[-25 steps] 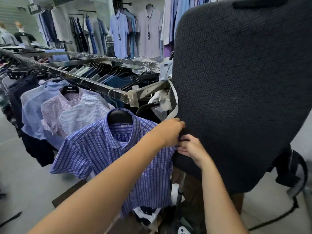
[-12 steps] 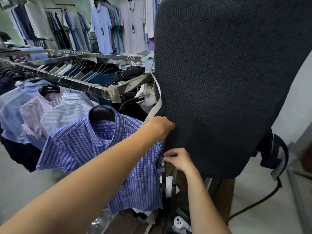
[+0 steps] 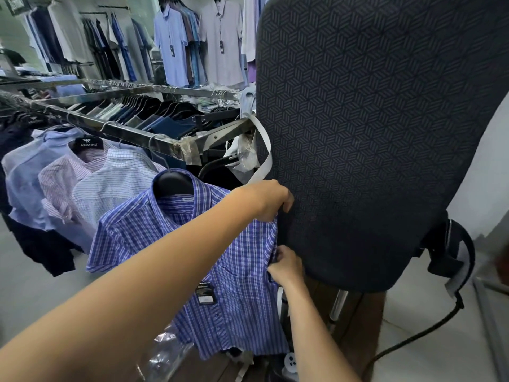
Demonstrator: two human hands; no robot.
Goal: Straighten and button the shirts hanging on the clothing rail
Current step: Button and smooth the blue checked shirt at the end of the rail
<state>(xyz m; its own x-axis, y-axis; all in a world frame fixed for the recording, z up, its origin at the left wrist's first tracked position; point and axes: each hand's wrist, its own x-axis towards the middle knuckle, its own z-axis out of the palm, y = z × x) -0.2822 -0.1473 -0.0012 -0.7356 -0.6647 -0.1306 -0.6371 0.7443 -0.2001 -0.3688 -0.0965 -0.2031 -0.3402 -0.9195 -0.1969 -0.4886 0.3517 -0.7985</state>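
A blue and white checked short-sleeved shirt [image 3: 154, 232] hangs on a black hanger [image 3: 170, 183] at the near end of the metal clothing rail [image 3: 118, 130]. My left hand [image 3: 265, 199] grips the shirt's front edge high up, beside a large dark patterned upright panel [image 3: 371, 133]. Lower on the same edge, my right hand [image 3: 286, 264] pinches the cloth with curled fingers. The buttons and the far side of the shirt front are hidden behind the panel and my hands. A black price tag [image 3: 205, 292] dangles on the shirt's chest.
More shirts hang to the left: a white striped one [image 3: 110, 186], a pink striped one [image 3: 60, 183] and a light blue one [image 3: 24, 172]. Folded dark garments fill the rail's middle. Clear plastic wrap [image 3: 165, 354] lies below. A black cable [image 3: 413, 337] trails on the floor at right.
My right hand has slid down the shirt's front edge, away from my left hand, which stays high on the edge. The view has shifted slightly.
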